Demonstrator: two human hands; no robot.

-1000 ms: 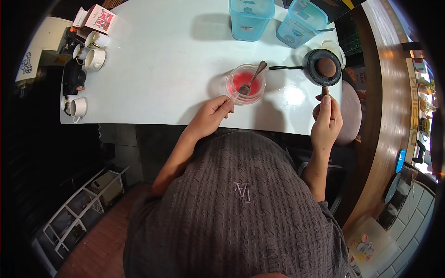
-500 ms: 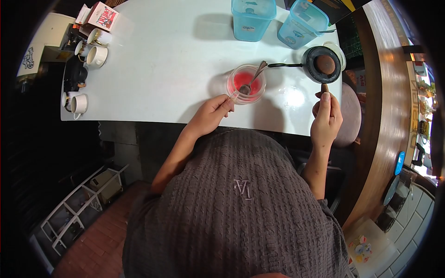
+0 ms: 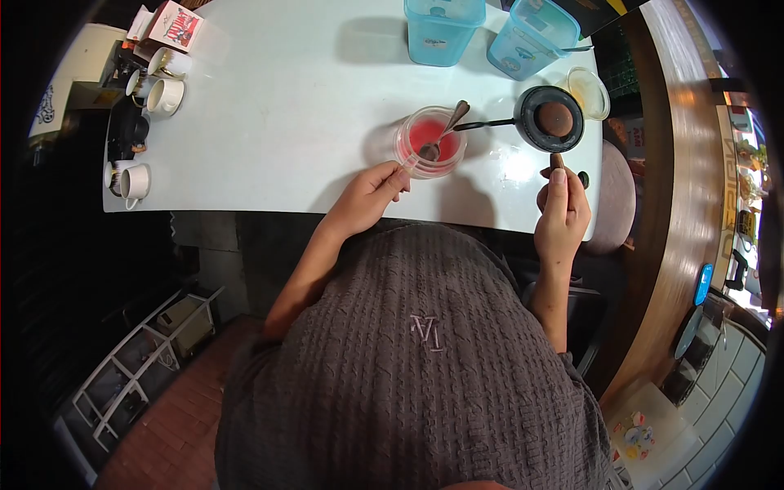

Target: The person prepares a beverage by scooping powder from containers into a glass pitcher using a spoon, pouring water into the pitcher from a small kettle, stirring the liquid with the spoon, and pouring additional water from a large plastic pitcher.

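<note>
My left hand [image 3: 366,196] is closed around the handle of a clear glass mug [image 3: 446,167] near the table's front edge. Red liquid [image 3: 425,131] shows inside it, and a metal spoon [image 3: 454,118] leans in the mug with its handle past the rim. My right hand [image 3: 563,204] grips the brown handle of a black gooseneck kettle [image 3: 555,119] with a round brown lid knob. The kettle's long thin spout points left and its tip is at the mug's right rim, close to the spoon. Whether anything flows from the spout cannot be made out.
Two blue translucent containers [image 3: 445,41] stand at the back. Behind the kettle sits a round clear container [image 3: 590,94]. Several white cups [image 3: 166,97] and a red-and-white box [image 3: 177,26] line the white table's [image 3: 278,106] left side. A round stool [image 3: 614,200] is at the right.
The kettle in my right hand has moved left, bringing its spout tip to the mug's rim. More of the round clear container shows. My left hand keeps its hold on the mug.
</note>
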